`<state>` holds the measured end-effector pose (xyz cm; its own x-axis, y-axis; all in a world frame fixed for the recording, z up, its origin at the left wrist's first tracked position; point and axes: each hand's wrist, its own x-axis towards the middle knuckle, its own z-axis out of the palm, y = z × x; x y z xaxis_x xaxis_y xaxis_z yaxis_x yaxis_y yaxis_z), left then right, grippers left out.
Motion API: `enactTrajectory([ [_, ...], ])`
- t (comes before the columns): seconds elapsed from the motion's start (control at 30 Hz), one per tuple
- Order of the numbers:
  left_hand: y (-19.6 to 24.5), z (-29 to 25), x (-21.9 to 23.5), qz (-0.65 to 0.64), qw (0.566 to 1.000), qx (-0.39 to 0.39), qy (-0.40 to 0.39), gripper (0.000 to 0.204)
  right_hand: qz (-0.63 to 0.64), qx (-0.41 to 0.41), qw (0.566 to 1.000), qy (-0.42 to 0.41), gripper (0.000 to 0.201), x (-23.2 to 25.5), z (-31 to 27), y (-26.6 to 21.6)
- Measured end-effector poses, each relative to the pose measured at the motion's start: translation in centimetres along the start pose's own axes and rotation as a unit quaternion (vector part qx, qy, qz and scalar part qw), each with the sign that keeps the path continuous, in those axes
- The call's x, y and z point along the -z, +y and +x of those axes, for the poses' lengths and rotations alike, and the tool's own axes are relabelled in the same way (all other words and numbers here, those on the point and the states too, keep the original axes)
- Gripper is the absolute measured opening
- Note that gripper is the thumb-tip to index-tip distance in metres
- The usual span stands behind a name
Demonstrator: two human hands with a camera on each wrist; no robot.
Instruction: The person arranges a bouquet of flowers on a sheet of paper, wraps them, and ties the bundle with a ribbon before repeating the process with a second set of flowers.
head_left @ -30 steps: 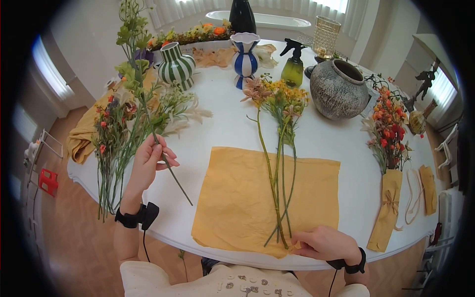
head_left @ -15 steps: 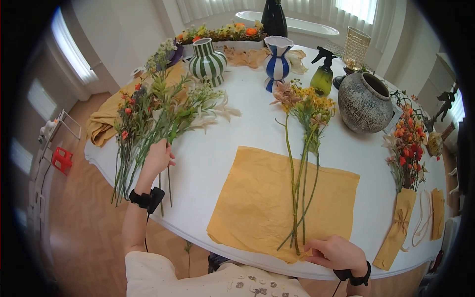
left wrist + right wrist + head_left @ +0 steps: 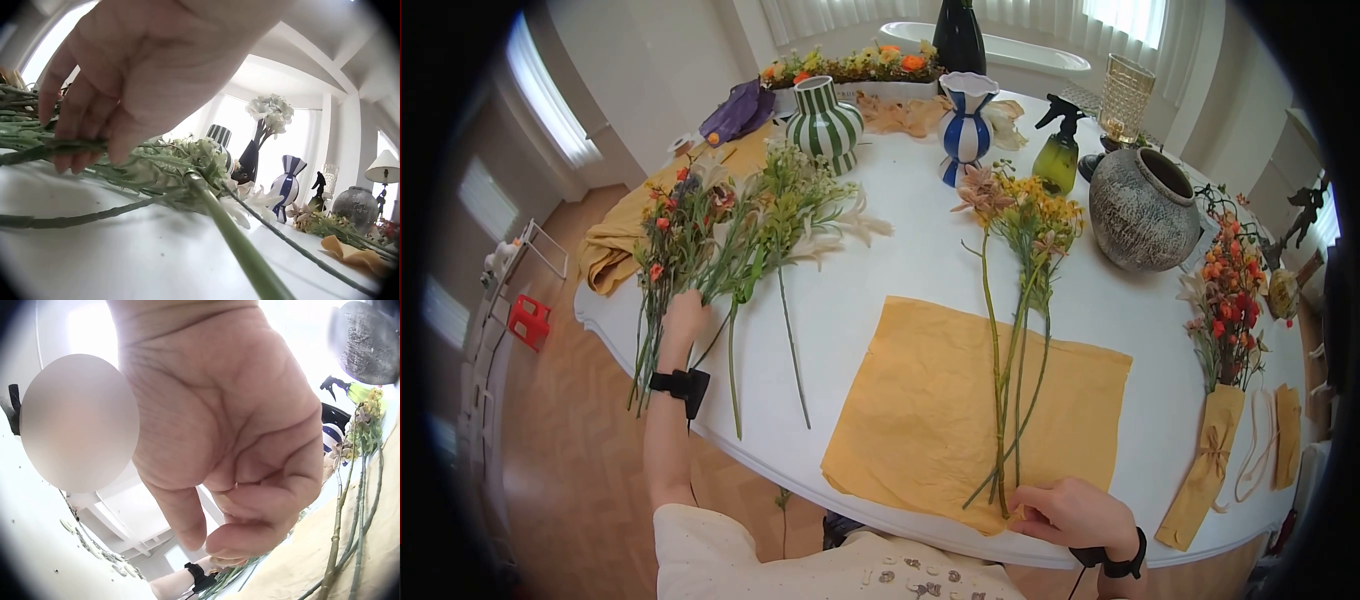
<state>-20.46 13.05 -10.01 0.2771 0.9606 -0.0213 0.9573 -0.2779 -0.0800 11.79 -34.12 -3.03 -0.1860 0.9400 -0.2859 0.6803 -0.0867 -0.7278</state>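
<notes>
"Left grip first: thumb and fingers are pinched about a green stem, low among the loose flowers on the left of the worktop!"

"And the right grip?"

"Fingers loosely curled, thumb tip a little apart, nothing seen between them. It's at the near edge of the paper, just beside the stem ends of the yellow bunch."

"How does that bunch lie?"

"Along the paper, blossoms out past its far edge, stems crossing near the bottom!"

"What's around it?"

"Beyond the blossoms, the blue-striped vase, the spray bottle and the grey pot. Green-striped vase behind the loose flowers. Over on the right, a wrapped bouquet, tied with a bow!"
</notes>
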Motion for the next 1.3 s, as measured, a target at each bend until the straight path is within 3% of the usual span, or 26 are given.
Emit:
enactTrajectory([
  [0.1,-0.1,-0.5,-0.6,-0.057,0.992,0.025,0.107,0.022,-0.008,-0.012,1.000,-0.015,0.021,-0.1,0.0,0.1],
  [0.13,0.1,-0.7,-0.2,-0.058,0.992,0.026,0.106,0.022,-0.003,-0.008,1.000,-0.007,0.021,-0.1,-0.1,0.2],
  [0.2,0.2,-0.7,1.4,-0.075,0.970,0.079,0.219,0.020,0.000,-0.004,1.000,0.002,0.021,-0.2,-0.2,0.2],
  [0.23,0.2,-0.6,2.2,-0.076,0.970,0.078,0.219,0.020,0.003,-0.018,1.000,-0.007,0.021,-0.2,-0.3,0.2],
  [0.3,-0.1,-0.1,4.2,-0.055,0.945,0.086,0.312,0.020,0.006,-0.032,0.999,-0.016,0.021,-0.3,-0.5,0.2],
  [0.43,1.4,-0.6,11.1,-0.011,0.930,0.081,0.359,0.022,0.008,-0.030,0.999,-0.012,0.021,-0.5,-0.4,-0.1],
  [0.47,1.9,-0.8,12.8,0.013,0.908,0.075,0.413,0.023,0.005,-0.019,1.000,-0.003,0.021,-0.6,-0.4,0.0],
  [0.53,2.2,0.1,13.8,0.039,0.882,0.071,0.464,0.023,0.000,-0.027,1.000,-0.014,0.022,-0.5,-0.3,0.0],
  [0.6,2.1,1.5,13.4,0.031,0.866,0.001,0.499,0.022,-0.004,-0.035,0.999,-0.027,0.022,-0.7,-0.4,0.0],
  [0.63,0.4,3.5,12.3,0.031,0.865,0.003,0.501,0.022,-0.004,-0.028,0.999,-0.022,0.023,-0.7,-0.2,0.1],
  [0.67,-2.6,6.3,10.6,-0.272,0.905,0.044,0.324,0.022,-0.003,-0.019,1.000,-0.016,0.023,-0.8,-0.2,0.2],
  [0.7,-4.2,7.7,9.8,-0.539,0.832,0.078,0.107,0.022,-0.001,-0.017,1.000,-0.015,0.023,-0.9,-0.2,0.2],
  [0.73,-4.0,7.5,9.7,-0.538,0.833,0.076,0.108,0.022,0.003,-0.010,1.000,-0.010,0.023,-0.9,-0.3,0.2],
  [0.8,-2.0,6.0,9.0,-0.363,0.874,-0.029,0.321,0.028,0.008,-0.005,1.000,0.002,0.023,-0.9,-0.5,0.3],
  [0.83,-0.5,5.3,8.6,-0.264,0.866,-0.080,0.418,0.031,0.010,-0.017,1.000,-0.009,0.023,-0.7,-0.5,0.3],
  [0.87,1.2,3.0,10.4,-0.231,0.859,-0.066,0.452,0.031,0.012,-0.029,0.999,-0.026,0.023,-0.7,-0.5,0.3],
  [0.9,0.1,3.9,10.1,-0.230,0.860,-0.062,0.450,0.031,0.012,-0.030,0.999,-0.030,0.023,-0.8,-0.5,0.3],
  [0.97,-3.4,7.2,9.6,-0.439,0.812,0.010,0.384,0.027,0.001,-0.036,0.999,-0.032,0.024,-0.9,-0.3,0.4],
  [1.0,-4.0,7.8,9.3,-0.484,0.819,0.065,0.300,0.024,0.001,-0.034,0.999,-0.033,0.024,-0.9,-0.3,0.4],
  [1.03,-3.5,7.3,9.0,-0.483,0.820,0.065,0.302,0.024,0.013,-0.021,0.999,-0.028,0.024,-1.0,-0.3,0.4],
  [1.1,-1.1,5.2,8.2,-0.226,0.887,-0.058,0.398,0.023,0.028,-0.005,0.999,-0.019,0.024,-1.1,0.1,0.5],
  [1.13,-0.1,3.9,8.5,-0.143,0.928,-0.039,0.343,0.022,0.019,-0.014,0.999,-0.032,0.024,-1.0,0.3,0.4],
  [1.17,-1.2,4.8,7.2,-0.143,0.928,-0.040,0.341,0.022,0.009,-0.024,0.999,-0.046,0.024,-0.9,0.5,0.3],
  [1.23,-2.9,6.5,4.9,-0.079,0.936,-0.158,0.305,0.020,0.008,-0.016,0.999,-0.049,0.024,-0.7,0.7,-0.1],
  [1.27,-2.9,6.8,4.8,-0.080,0.935,-0.159,0.307,0.020,0.008,-0.007,0.999,-0.051,0.024,-0.6,0.8,-0.3],
  [1.3,-2.9,7.1,4.7,-0.199,0.940,-0.094,0.262,0.020,0.010,-0.008,0.999,-0.047,0.024,-0.4,1.0,-0.4],
])
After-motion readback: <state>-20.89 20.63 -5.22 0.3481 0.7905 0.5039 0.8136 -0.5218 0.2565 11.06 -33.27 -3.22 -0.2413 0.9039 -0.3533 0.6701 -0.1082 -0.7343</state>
